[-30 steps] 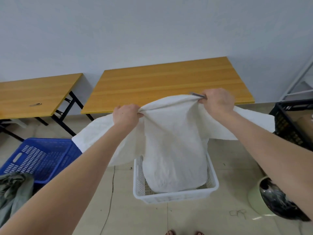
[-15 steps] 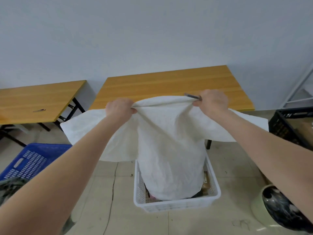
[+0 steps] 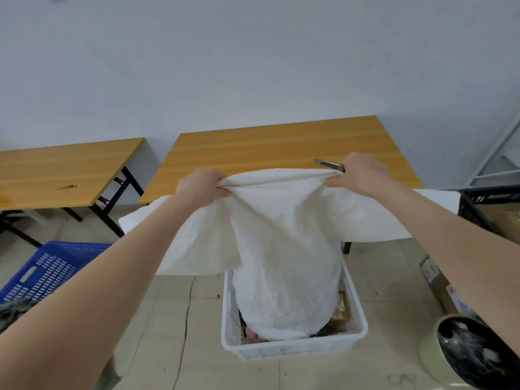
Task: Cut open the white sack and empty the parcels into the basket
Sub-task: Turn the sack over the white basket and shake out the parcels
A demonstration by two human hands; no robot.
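Both clenched on white sack [image 3: 281,235] top edge — left hand [image 3: 201,187], right hand [image 3: 358,174] — mouth down inside basket [image 3: 295,346] rim

Reaches forward with both bare arms, elbows nearly straight, forearms rising from the lower corners toward the middle. Grips the top fold of the white sack [image 3: 281,220] with the left hand [image 3: 201,185], back of the hand up, fingers curled under the cloth. Grasps the same fold further right with the right hand [image 3: 357,173], thumb pressed against the bunched edge, and keeps a slim metal cutter [image 3: 327,164] tucked in that fist, tip pointing left. Holds both hands nearly level and well apart, wrists straight.
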